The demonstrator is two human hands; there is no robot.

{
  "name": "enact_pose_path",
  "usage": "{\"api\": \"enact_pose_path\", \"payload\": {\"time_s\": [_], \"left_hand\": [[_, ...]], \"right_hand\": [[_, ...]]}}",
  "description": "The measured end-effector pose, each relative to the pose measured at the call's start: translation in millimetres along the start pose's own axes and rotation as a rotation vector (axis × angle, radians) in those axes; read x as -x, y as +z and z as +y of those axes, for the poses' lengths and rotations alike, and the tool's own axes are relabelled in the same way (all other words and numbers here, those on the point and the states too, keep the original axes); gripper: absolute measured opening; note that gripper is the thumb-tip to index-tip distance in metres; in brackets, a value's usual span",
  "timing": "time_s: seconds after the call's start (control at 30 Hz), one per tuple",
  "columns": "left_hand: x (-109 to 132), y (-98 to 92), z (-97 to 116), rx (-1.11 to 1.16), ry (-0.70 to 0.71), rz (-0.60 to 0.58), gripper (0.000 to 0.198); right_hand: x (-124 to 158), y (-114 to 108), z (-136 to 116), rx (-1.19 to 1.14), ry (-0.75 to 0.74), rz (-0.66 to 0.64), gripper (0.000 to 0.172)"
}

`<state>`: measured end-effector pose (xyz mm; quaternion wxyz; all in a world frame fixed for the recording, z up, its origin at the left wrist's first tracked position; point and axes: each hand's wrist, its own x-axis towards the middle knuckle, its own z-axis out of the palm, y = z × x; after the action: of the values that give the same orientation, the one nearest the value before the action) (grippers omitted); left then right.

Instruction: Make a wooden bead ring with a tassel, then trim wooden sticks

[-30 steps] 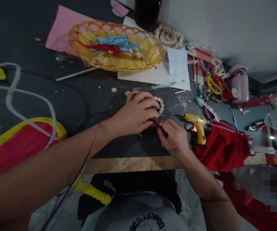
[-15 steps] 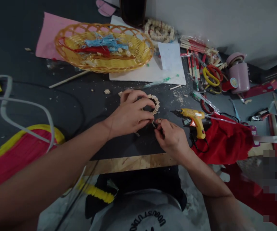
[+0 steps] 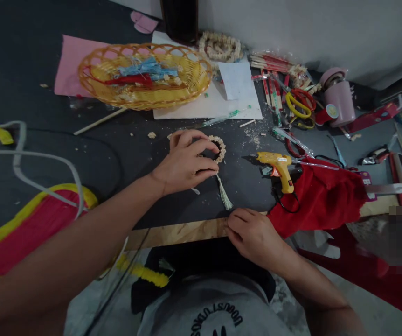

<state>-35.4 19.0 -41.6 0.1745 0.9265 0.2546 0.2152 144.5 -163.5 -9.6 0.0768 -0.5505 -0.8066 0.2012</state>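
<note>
My left hand (image 3: 185, 161) is curled over a small ring of cream beads (image 3: 218, 147) on the dark table top, its fingers closed on the ring. A pale tassel (image 3: 224, 196) hangs from the ring toward me and lies flat on the table. My right hand (image 3: 253, 235) rests at the table's wooden front edge (image 3: 176, 233), just below the tassel's tip. Its fingers are bent and pressed together, and what they hold, if anything, is hidden.
A yellow glue gun (image 3: 278, 165) lies right of the ring beside red cloth (image 3: 320, 198). Behind are a yellow wicker basket (image 3: 145, 77), a white sheet (image 3: 208, 102), scissors (image 3: 297, 105), packets of sticks and a pink cup (image 3: 339, 95). At left lies a red and yellow object (image 3: 26, 224).
My right hand has drawn back from the ring to the table's front edge, and the tassel now shows stretched out below the ring. The left hand has stayed on the ring.
</note>
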Motion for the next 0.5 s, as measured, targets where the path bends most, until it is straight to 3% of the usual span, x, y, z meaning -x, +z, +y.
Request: {"api": "enact_pose_path", "payload": {"time_s": [0.1, 0.27, 0.5], "left_hand": [[0, 0.1, -1, 0.001, -0.006, -0.008, 0.026], [0, 1.4, -5, -0.010, -0.016, -0.033, 0.025], [2, -3.9, -4, -0.058, -0.020, -0.083, 0.024]], "right_hand": [[15, -7, 4, -0.137, -0.008, -0.078, 0.012], [24, -18, 19, -0.251, 0.090, 0.048, 0.013], [29, -13, 26, -0.253, 0.062, 0.105, 0.011]]}}
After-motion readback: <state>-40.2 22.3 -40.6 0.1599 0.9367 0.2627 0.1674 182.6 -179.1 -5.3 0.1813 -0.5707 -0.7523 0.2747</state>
